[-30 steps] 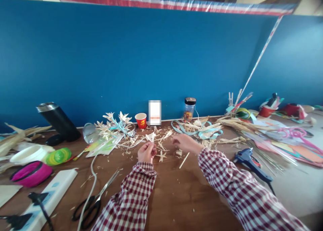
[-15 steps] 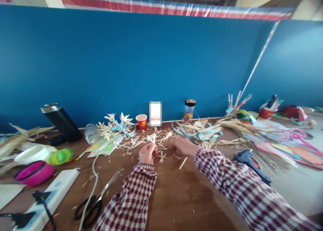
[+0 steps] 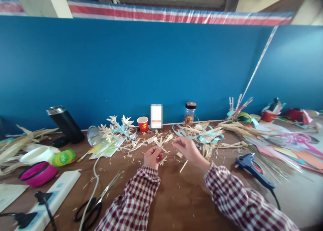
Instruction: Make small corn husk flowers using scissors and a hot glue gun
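Note:
Near the middle of the table, my left hand [image 3: 152,158] is closed in a pinch on a pale corn husk flower [image 3: 158,143], its pointed petals sticking up past the fingertips. My right hand [image 3: 188,150] hovers to the right of it, thumb and fingers drawn together; whatever they hold, if anything, is too small to make out. Beneath and between the hands lie husk scraps [image 3: 166,137] and a star-shaped husk piece [image 3: 163,161]. A thin pale stick [image 3: 183,166] rests under my right hand.
Scissors [image 3: 99,199] and a white power strip [image 3: 54,197] lie at left, with a cable running past. Behind stand finished-looking husk flowers [image 3: 118,128], a red paper cup [image 3: 142,124] and a lidded jar [image 3: 190,113]. A blue glue gun [image 3: 254,170] lies at right.
My right hand has lifted off the scraps on the table and come back nearer to me. My left hand keeps its pinch on the husk flower and has shifted slightly right. The view has tilted slightly.

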### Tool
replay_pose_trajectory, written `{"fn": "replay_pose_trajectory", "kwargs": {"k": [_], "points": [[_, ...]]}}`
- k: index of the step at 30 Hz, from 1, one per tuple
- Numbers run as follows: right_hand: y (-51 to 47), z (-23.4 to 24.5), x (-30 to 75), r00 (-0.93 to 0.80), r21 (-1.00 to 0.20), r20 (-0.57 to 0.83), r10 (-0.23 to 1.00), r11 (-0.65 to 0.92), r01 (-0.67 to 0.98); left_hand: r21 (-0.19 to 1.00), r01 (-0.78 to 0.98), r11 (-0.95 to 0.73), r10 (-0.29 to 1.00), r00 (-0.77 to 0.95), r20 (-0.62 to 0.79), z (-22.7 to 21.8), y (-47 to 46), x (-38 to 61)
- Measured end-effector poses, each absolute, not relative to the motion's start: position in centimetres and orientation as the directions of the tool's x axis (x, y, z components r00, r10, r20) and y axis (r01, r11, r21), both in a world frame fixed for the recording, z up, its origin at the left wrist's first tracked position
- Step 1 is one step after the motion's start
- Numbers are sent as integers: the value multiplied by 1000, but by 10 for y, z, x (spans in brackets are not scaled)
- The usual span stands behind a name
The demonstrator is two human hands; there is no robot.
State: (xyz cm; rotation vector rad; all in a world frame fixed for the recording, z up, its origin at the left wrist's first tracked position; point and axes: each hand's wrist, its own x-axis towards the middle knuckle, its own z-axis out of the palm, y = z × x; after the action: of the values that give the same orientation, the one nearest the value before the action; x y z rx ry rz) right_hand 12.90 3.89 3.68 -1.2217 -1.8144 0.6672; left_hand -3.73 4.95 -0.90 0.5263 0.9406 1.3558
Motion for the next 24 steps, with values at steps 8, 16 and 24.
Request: {"fn": "replay_pose_trajectory", "kwargs": {"k": [8, 16, 24], "points": [[31, -14, 100, -135, -938, 287, 949, 307, 163, 780, -581, 233, 960, 12, -278, -8, 40, -24], [29, -16, 104, -155, -962, 225, 962, 244, 121, 793, -548, 266, 947, -7, -322, -8, 40, -24], [27, -20, 104, -155, -968, 214, 964, 231, 95, 802, -525, 286, 949, 40, -313, -5, 37, -23]]}}
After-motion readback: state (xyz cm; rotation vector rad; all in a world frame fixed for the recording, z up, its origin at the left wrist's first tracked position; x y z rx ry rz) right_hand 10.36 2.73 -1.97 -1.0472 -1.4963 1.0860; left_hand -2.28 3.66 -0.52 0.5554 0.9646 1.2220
